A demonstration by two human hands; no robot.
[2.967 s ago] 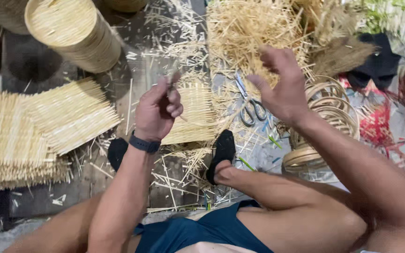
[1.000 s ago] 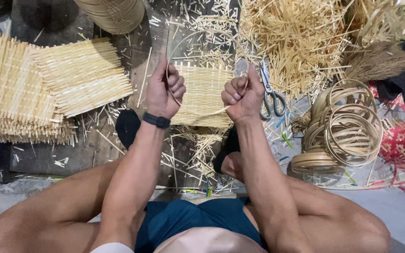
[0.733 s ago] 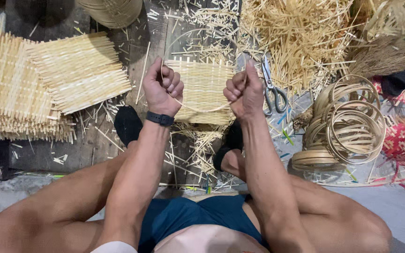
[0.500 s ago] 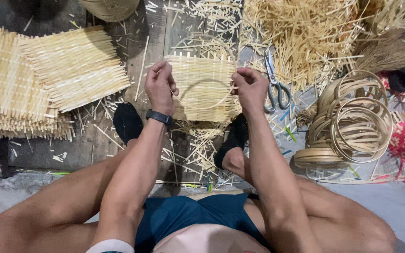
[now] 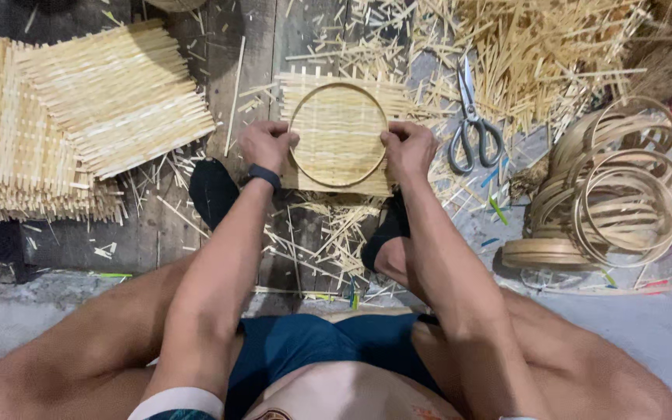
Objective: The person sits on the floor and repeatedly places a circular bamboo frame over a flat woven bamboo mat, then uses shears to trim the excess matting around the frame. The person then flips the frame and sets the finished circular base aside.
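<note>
Left hand [image 5: 266, 145] at 9 o'clock and right hand [image 5: 407, 149] at 3 o'clock, both clamped on the hoop [image 5: 338, 134], which lies flat on the woven mat [image 5: 344, 117] on the floor between the feet. Best to press evenly and keep the hoop centred. Scissors [image 5: 472, 124] at 2 o'clock, spare rings [image 5: 612, 190] further right.

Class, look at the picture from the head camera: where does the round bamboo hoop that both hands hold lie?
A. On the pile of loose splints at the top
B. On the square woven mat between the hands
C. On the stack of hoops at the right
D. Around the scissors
B: the hoop lies flat on the woven mat, with the left hand and the right hand at its two sides.
</note>
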